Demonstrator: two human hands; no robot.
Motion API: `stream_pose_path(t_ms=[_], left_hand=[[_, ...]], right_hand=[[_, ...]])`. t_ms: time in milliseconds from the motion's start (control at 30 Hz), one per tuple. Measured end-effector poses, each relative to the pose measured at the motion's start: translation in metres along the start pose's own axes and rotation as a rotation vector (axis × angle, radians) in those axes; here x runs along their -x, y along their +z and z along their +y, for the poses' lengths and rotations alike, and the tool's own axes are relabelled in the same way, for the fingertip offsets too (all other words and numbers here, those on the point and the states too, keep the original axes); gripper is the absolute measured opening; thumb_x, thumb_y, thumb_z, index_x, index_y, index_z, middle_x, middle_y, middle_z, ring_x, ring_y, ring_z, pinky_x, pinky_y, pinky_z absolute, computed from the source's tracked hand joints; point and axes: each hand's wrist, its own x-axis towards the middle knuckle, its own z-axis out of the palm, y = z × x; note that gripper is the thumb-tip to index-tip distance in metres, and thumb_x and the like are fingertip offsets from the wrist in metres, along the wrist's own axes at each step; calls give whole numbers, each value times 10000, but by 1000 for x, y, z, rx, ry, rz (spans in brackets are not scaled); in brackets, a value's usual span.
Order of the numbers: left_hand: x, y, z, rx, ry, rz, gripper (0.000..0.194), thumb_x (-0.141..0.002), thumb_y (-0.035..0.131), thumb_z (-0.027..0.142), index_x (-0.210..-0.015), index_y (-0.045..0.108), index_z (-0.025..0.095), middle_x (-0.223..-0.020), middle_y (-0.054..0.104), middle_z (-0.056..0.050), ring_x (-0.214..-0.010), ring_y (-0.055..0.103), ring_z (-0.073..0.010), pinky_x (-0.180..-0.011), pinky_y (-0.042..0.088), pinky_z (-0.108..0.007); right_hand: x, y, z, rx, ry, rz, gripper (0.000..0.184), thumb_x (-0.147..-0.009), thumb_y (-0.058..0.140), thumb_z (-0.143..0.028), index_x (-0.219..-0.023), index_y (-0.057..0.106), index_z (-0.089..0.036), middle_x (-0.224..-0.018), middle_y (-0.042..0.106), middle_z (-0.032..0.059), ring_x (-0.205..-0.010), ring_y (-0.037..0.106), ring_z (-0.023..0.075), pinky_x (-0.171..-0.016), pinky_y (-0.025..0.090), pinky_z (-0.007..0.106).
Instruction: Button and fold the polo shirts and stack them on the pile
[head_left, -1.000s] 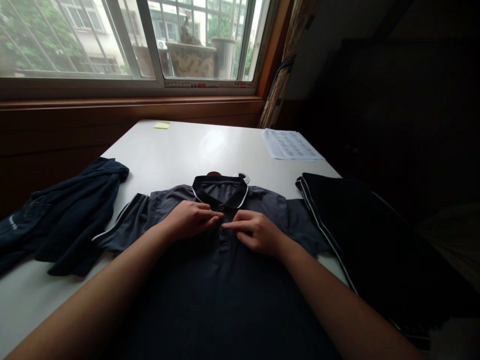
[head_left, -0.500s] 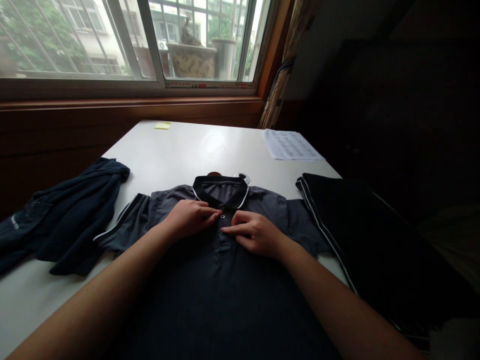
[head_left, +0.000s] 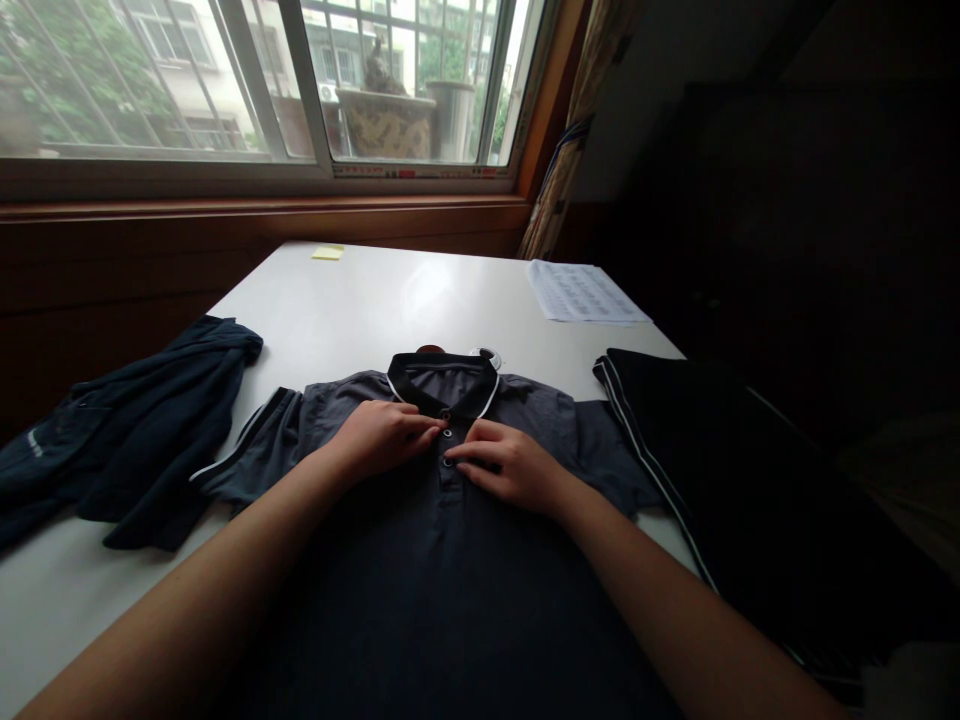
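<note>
In the head view, taking the shirt's button strip as the clock's centre, the dark polo shirt [head_left: 465, 560] is lying face up on the white table [head_left: 360, 310], its lower body fading into shadow at six o'clock. Both forearms are running out of the bottom edge and covering parts of the shirt. At twelve o'clock the collar [head_left: 403, 384] is partly hiding a reddish-brown disc [head_left: 430, 350] and a white ring-shaped item [head_left: 487, 356]. The black garment [head_left: 705, 470] at three o'clock is merging into the gloom, and the navy garment [head_left: 161, 420] at nine o'clock is being cut off by the frame.

Half a second ago the right index fingertip was covering the lower button [head_left: 448, 462]; now its pale ring is showing beside the fingers. The left hand [head_left: 386, 435], at nine o'clock, is keeping almost the same place, its fingers bunching narrowly near the middle button [head_left: 448, 433]. The right hand [head_left: 517, 462], at three o'clock, is holding thumb and index finger slightly apart; whether either hand is pinching cloth, I cannot tell.

The shirt's thin, soft fabric is wrinkling across the shoulders, and white piping is edging the black collar. A square yellow note [head_left: 328, 252] is lying flat towards eleven o'clock, and printed sheets [head_left: 589, 292] are fanning slightly between one and two.
</note>
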Motion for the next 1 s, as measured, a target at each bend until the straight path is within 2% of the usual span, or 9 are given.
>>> stream_pose_path(t_ms=[133, 300, 567, 700, 867, 1000], left_hand=[[0, -2, 0, -2, 4, -2, 295, -980, 533, 383, -1187, 733, 323, -833, 735, -25, -700, 687, -149, -563, 409, -236], [-1, -4, 2, 7, 0, -23, 299, -980, 530, 372, -1202, 726, 330, -839, 733, -24, -697, 677, -147, -575, 416, -231], [-2, -6, 4, -12, 2, -28, 302, -969, 542, 349, -1208, 725, 330, -822, 729, -21, -693, 681, -151, -572, 407, -235], [-1, -5, 3, -14, 20, -13, 310, -966, 542, 339, -1218, 721, 318, -812, 723, -25, -682, 672, -142, -560, 403, -226], [-1, -3, 1, -12, 21, -16, 305, -963, 550, 344, -1217, 717, 328, -810, 720, -20, -673, 667, -144, -562, 400, -230], [-1, -4, 2, -6, 19, -13, 303, -956, 558, 336, -1211, 720, 326, -813, 720, -22, -685, 672, -146, -567, 407, -232]], right_hand=[[-2, 5, -2, 3, 26, 9, 186, -946, 627, -259, -1089, 743, -229, -936, 632, 45, -800, 608, 151, -736, 503, 274], [-7, 10, -10, 20, 126, 39, 75, -898, 682, -210, -959, 725, -208, -861, 633, 19, -799, 611, 154, -744, 476, 270], [-10, 10, -11, -9, 157, -11, 70, -867, 693, -150, -898, 662, -205, -843, 638, 1, -819, 578, 158, -752, 430, 273], [-9, 10, -11, 8, 153, -21, 63, -886, 677, -165, -927, 663, -212, -843, 632, -3, -820, 568, 160, -765, 424, 283], [-9, 10, -10, 14, 120, -31, 139, -917, 650, -172, -1027, 708, -235, -877, 631, 13, -845, 580, 164, -776, 442, 284], [-9, 10, -9, -3, 108, -29, 131, -921, 645, -177, -1011, 720, -236, -877, 633, 21, -847, 586, 167, -757, 452, 278]])
